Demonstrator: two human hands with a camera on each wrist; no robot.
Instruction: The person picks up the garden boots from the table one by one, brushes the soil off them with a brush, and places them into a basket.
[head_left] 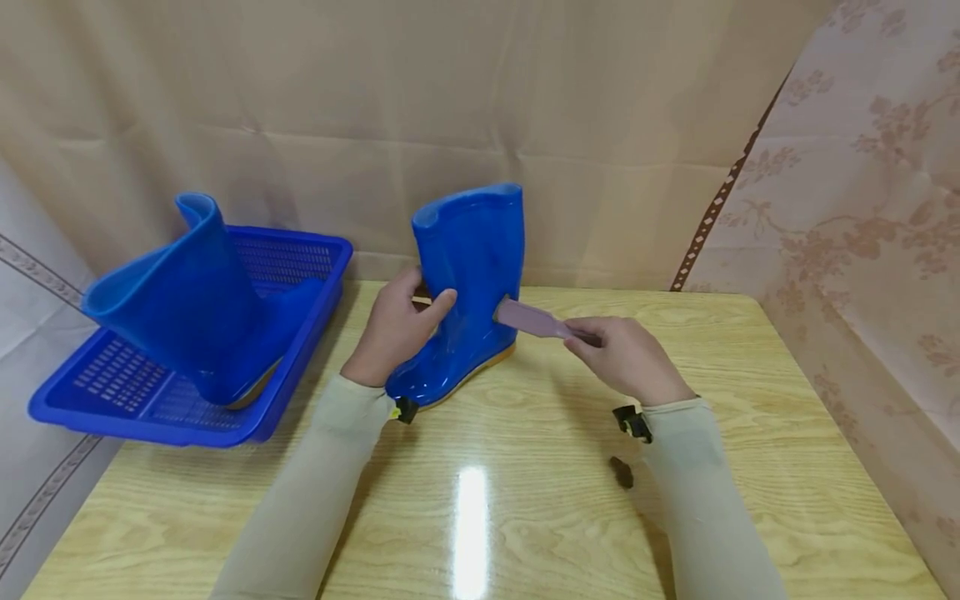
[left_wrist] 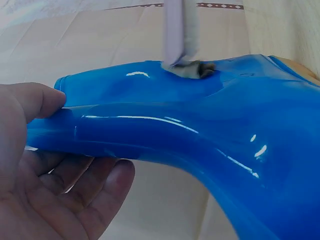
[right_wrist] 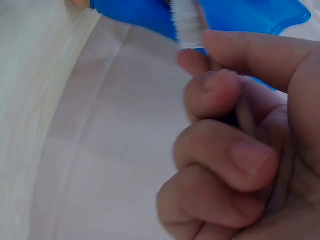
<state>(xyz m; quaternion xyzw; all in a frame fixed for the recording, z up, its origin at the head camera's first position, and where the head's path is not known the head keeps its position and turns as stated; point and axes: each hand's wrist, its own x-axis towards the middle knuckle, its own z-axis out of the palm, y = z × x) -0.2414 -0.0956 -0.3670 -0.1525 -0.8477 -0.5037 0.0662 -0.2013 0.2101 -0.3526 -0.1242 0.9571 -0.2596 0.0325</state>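
Note:
A glossy blue rain boot (head_left: 472, 258) with a tan sole stands upright on the table, its toe toward the front left. My left hand (head_left: 401, 321) grips the front of its shaft, thumb on the near side and fingers round the far side, as the left wrist view (left_wrist: 55, 165) also shows. In my right hand (head_left: 630, 354) is the handle of a pale mauve brush (head_left: 532, 319), gripped with curled fingers. White bristles (right_wrist: 189, 22) show in the right wrist view. The brush head meets the back of the boot just above the heel, where a brownish smudge (left_wrist: 206, 70) sits by the bristle tip.
On the left, a blue plastic basket (head_left: 262, 429) holds a second blue boot (head_left: 187, 308), leaning with its opening up and left. A small dark brown patch (head_left: 621, 472) lies on the wood-grain table (head_left: 555, 517) beneath the right wrist. Beige cloth (head_left: 600, 125) hangs behind.

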